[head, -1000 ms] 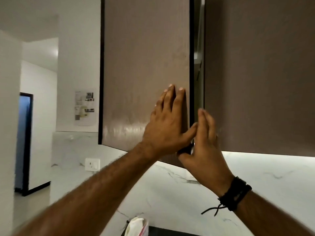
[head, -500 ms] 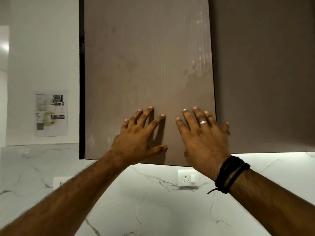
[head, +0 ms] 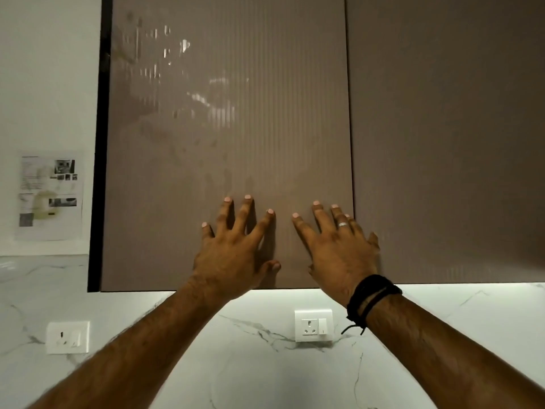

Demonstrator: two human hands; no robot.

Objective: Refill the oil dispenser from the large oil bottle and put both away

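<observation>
Both hands lay flat against the lower part of a brown wall cabinet door [head: 227, 137], near its bottom edge. The left hand [head: 233, 255] had its fingers straight and spread wide, thumb out to the side, the palm on the door's face. The right hand [head: 339, 249] was just beside it, close to the door's right edge, its fingers likewise straight and fanned apart, with a silver ring [head: 342, 224] on one finger and a black cord bracelet [head: 370, 296] round the wrist. Neither hand held anything. The door sat flush with the neighbouring cabinet door [head: 448, 137] to its right, only a thin seam between them. The oil dispenser and the large oil bottle were not to be seen; where they stood could not be told. Below the cabinets ran a white marbled wall [head: 250, 364], with one socket plate [head: 313, 325] under the right hand and another socket plate [head: 67, 337] toward the left edge. A printed sheet [head: 48, 196] was stuck to the white wall left of the cabinet.
</observation>
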